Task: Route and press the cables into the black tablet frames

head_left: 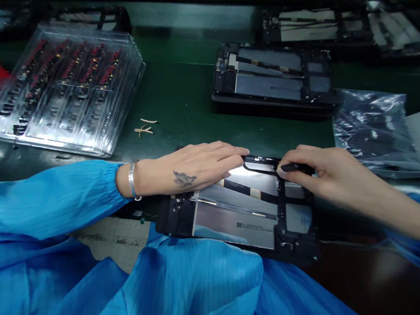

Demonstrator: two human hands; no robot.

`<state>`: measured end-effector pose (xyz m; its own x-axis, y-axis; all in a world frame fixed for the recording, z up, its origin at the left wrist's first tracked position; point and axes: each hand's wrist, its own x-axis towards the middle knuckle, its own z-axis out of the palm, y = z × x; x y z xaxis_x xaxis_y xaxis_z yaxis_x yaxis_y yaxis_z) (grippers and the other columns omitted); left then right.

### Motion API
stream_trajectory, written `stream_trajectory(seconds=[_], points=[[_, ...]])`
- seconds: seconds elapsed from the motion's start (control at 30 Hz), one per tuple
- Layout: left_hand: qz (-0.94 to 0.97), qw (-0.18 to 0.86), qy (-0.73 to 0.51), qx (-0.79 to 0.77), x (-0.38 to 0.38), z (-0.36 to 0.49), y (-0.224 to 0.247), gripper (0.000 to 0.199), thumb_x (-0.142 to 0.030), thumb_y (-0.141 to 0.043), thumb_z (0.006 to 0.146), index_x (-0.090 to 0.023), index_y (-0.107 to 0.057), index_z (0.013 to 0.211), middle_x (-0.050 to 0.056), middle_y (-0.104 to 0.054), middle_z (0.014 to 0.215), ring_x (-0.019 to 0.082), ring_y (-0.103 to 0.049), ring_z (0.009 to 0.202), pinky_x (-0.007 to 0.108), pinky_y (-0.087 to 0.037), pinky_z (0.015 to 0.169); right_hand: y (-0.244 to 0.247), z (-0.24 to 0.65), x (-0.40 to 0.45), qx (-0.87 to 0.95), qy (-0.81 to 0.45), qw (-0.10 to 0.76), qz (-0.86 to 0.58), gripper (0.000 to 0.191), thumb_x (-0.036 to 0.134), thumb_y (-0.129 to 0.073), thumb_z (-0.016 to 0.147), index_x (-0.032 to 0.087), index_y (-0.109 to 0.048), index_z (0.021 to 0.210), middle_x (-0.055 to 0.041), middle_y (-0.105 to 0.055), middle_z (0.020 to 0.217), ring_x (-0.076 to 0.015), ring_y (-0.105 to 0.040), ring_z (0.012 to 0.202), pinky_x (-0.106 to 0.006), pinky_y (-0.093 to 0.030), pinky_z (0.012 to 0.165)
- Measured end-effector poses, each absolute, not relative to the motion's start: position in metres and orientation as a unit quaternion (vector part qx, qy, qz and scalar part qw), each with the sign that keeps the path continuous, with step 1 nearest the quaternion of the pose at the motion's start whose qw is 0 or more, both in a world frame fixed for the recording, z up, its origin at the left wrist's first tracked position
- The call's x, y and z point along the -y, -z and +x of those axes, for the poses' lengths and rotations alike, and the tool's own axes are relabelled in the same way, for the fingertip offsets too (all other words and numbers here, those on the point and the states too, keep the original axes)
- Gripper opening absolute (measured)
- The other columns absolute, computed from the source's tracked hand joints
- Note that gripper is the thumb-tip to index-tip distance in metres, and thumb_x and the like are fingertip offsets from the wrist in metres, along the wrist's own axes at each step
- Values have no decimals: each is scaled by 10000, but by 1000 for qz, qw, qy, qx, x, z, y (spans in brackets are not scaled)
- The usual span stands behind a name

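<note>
Your right hand (pixel 322 167) pinches a small black piece (pixel 298 169) between thumb and fingertips at the far edge of an opened tablet (pixel 235 228), lying at the bench's near side before you. Your left hand (pixel 194 168) lies palm-down, fingers outstretched, across its far-left part. Beyond: stacked tablets (pixel 269 86); clear trays (pixel 68 145) left, plastic bag (pixel 369 126) right.

An opened black tablet housing (pixel 182 216) lies flat at the worktop's (pixel 179 90) near edge, silver battery (pixel 235 224) exposed. A small, seemingly elongated black piece (pixel 298 167) is near its far right corner.
</note>
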<state>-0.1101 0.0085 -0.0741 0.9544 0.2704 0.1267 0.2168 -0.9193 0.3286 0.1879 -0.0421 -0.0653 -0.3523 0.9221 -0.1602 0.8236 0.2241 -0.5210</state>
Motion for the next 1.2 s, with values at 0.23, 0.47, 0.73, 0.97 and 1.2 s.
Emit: stream_trajectory(seconds=[0.23, 0.47, 0.73, 0.97, 1.2], points=[[985, 115, -55, -116, -9, -109, 74, 274, -135, -376, 1060, -140, -555, 1267, 140, -480, 1578, 279, -524, 1388, 417, -557, 1051, 69, 188, 40, 781, -264, 107, -556, 271, 478, -575, 879, 248, -718, 858, -63, -690, 842, -246, -624, 711, -355, -410, 631], [994, 45, -54, -86, -11, -109, 76, 277, -116, -382, 1060, -90, -566, 1266, 168, -515, 1545, 301, -535, 1378, 406, -561, 1051, 66, 188, 42, 775, -265, 109, -563, 309, 525, -574, 884, 250, -712, 864, -54, -674, 819, -226, -602, 662, -344, -396, 598], [996, -29, -73, -51, -13, -109, 78, 323, -150, -382, 1076, -75, -560, 1334, 176, -559, 1509, 291, -573, 1370, 409, -511, 1108, 63, 188, 44, 765, -285, 125, -564, 372, 564, -571, 901, 220, -712, 899, -64, -685, 829, -240, -626, 707, -351, -406, 636], [994, -66, -69, -49, -13, -108, 74, 397, -115, -314, 1082, -60, -543, 1402, 161, -588, 1483, 270, -603, 1335, 380, -524, 1078, 58, 176, 46, 789, -215, 75, -571, 319, 430, -486, 876, 190, -689, 818, -65, -649, 774, -196, -577, 642, -313, -371, 612], [993, -80, -85, -33, -14, -109, 78, 391, -123, -384, 1074, -63, -560, 1417, 178, -579, 1487, 299, -614, 1328, 428, -551, 1063, 57, 171, 46, 804, -178, 45, -565, 280, 358, -453, 886, 187, -653, 791, -56, -611, 737, -185, -567, 655, -290, -334, 602]])
